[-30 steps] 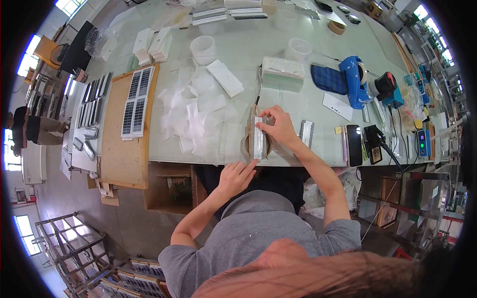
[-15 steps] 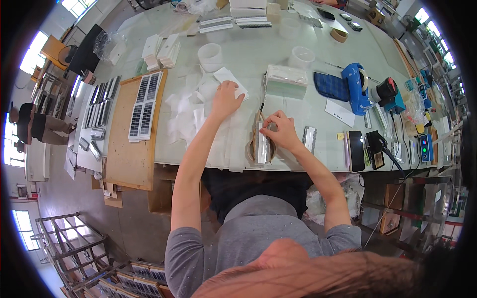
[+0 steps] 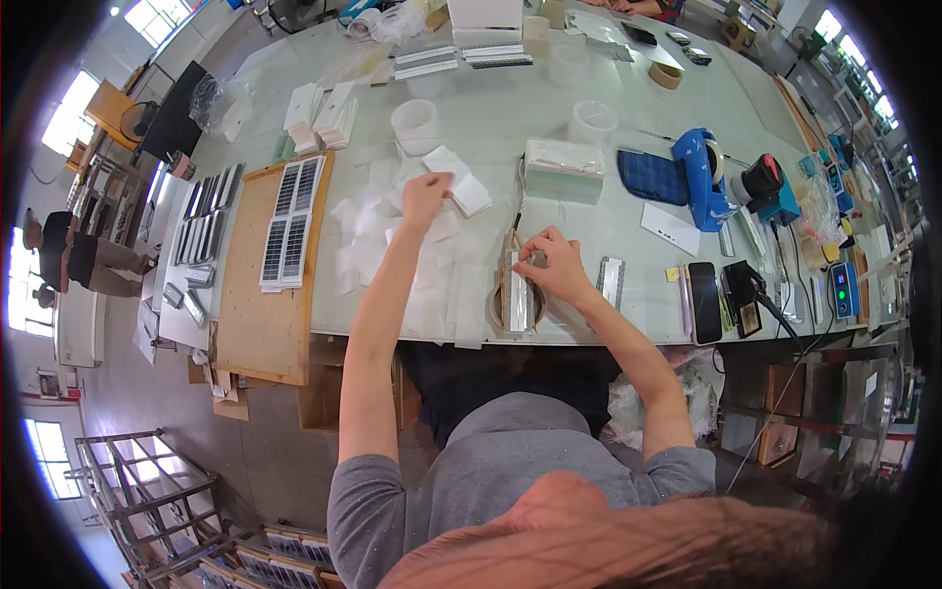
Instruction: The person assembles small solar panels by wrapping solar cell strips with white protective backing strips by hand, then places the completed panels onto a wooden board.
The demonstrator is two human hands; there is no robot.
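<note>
One narrow strip is pinched under the right hand; the left hand, far left, grasps a white sheet, suggesting assembly is midway.

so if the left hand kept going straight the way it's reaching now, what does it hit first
Most likely the white flat packet right at the fingertips of the left hand, which points up and away across the table. Beyond that stands a clear plastic cup. Whether the fingers already touch the packet is unclear.
</note>
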